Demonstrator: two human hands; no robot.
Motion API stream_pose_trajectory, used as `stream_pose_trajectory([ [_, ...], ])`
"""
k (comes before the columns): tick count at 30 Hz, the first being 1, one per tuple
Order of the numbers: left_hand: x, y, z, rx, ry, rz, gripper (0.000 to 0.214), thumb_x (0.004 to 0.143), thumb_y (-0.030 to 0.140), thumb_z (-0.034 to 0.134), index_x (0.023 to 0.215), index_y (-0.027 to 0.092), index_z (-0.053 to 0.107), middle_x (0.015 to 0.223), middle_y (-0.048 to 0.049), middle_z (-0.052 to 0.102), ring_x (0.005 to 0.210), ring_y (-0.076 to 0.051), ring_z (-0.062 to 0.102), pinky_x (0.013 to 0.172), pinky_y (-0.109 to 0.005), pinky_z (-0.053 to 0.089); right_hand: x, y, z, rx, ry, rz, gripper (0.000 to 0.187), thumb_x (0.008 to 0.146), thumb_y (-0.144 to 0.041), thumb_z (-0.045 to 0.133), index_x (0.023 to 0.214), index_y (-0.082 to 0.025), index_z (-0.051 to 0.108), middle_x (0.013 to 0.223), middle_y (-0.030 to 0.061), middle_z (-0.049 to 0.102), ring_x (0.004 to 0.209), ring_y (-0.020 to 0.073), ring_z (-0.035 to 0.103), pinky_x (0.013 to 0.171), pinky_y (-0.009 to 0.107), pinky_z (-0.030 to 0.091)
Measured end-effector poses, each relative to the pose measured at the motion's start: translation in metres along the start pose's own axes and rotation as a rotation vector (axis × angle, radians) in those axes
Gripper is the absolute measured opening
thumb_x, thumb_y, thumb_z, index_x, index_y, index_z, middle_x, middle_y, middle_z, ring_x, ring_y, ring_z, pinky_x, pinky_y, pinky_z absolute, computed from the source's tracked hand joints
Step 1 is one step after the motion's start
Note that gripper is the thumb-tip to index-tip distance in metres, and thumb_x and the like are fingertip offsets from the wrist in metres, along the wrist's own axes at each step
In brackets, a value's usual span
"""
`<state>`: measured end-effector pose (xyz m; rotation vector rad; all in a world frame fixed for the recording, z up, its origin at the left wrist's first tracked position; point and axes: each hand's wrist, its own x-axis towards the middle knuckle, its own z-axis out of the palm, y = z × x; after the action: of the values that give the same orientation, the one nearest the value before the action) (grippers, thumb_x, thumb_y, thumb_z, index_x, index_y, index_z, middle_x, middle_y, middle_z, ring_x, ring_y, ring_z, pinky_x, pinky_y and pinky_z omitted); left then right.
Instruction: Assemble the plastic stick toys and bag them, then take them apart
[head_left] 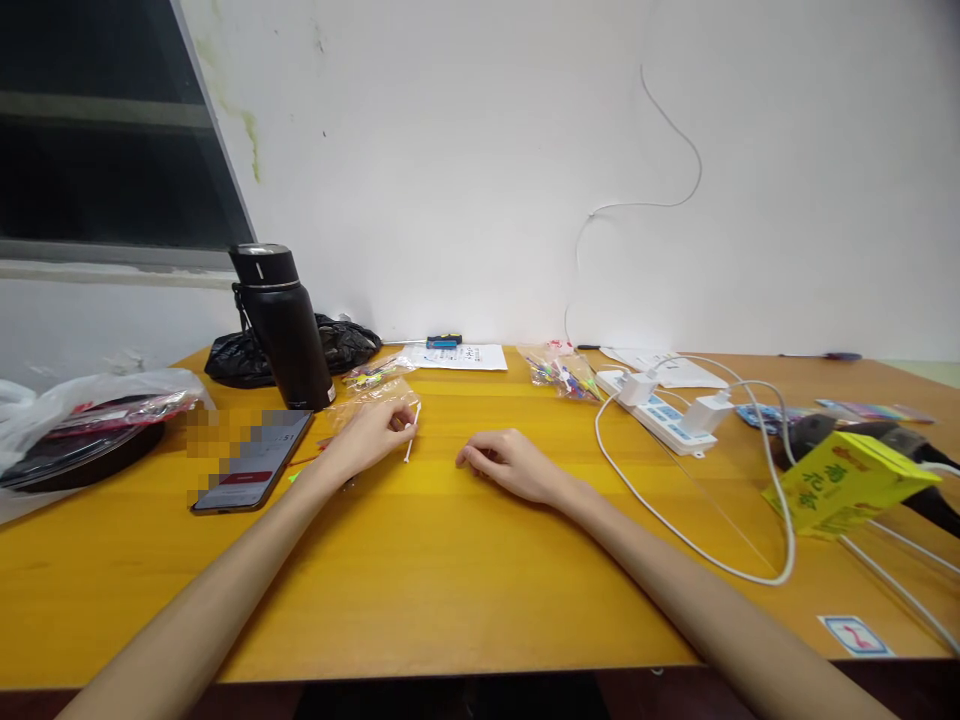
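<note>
My left hand pinches a thin white stick between thumb and fingers, just above the wooden table. The stick stands nearly upright, with a slightly thicker lower end. Under and behind this hand lies a clear plastic bag, and small coloured pieces show partly beside the wrist. My right hand rests on the table to the right, its fingers curled in loosely with nothing visible in them. A gap of bare tabletop separates the two hands.
Left stand a phone, a black bottle and a black bag. Behind are paper and a bag of coloured pieces. Right are a power strip, a looping white cable and a yellow carton.
</note>
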<state>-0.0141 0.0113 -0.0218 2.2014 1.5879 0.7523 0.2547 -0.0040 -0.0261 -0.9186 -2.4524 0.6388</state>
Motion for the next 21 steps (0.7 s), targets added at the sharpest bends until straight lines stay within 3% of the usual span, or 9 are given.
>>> stream_pose_trajectory([
  [10,0.0010,-0.0072,0.0001,0.173,0.061,-0.017,0.022,0.083,0.042,0.058,0.082,0.023,0.071,0.092,-0.0040,0.075,0.090,-0.026,0.068,0.076,-0.032,0.046,0.0005,0.0003,0.0003,-0.004,0.004,-0.007,0.033,0.103,-0.032,0.045,0.098,-0.018,0.074,0.092,0.0048,0.075,0.078,0.0153,0.064,0.072,0.024,0.043],
  [16,0.0005,-0.0069,0.0010,0.023,0.023,-0.043,0.021,0.085,0.043,0.058,0.087,0.023,0.067,0.083,-0.0011,0.074,0.079,-0.022,0.069,0.067,-0.028,0.047,0.0002,0.0003,-0.0002,-0.001,0.004,-0.002,0.033,0.103,-0.032,0.045,0.097,-0.018,0.075,0.090,0.0046,0.075,0.075,0.0146,0.063,0.070,0.024,0.042],
  [21,-0.0010,-0.0028,0.0008,0.001,0.055,-0.028,0.016,0.085,0.039,0.058,0.087,0.023,0.062,0.084,-0.0008,0.074,0.079,-0.020,0.070,0.069,-0.028,0.048,0.0001,0.0016,0.0008,0.001,0.006,-0.005,0.032,0.102,-0.032,0.046,0.098,-0.018,0.075,0.090,0.0043,0.075,0.075,0.0144,0.063,0.071,0.024,0.042],
])
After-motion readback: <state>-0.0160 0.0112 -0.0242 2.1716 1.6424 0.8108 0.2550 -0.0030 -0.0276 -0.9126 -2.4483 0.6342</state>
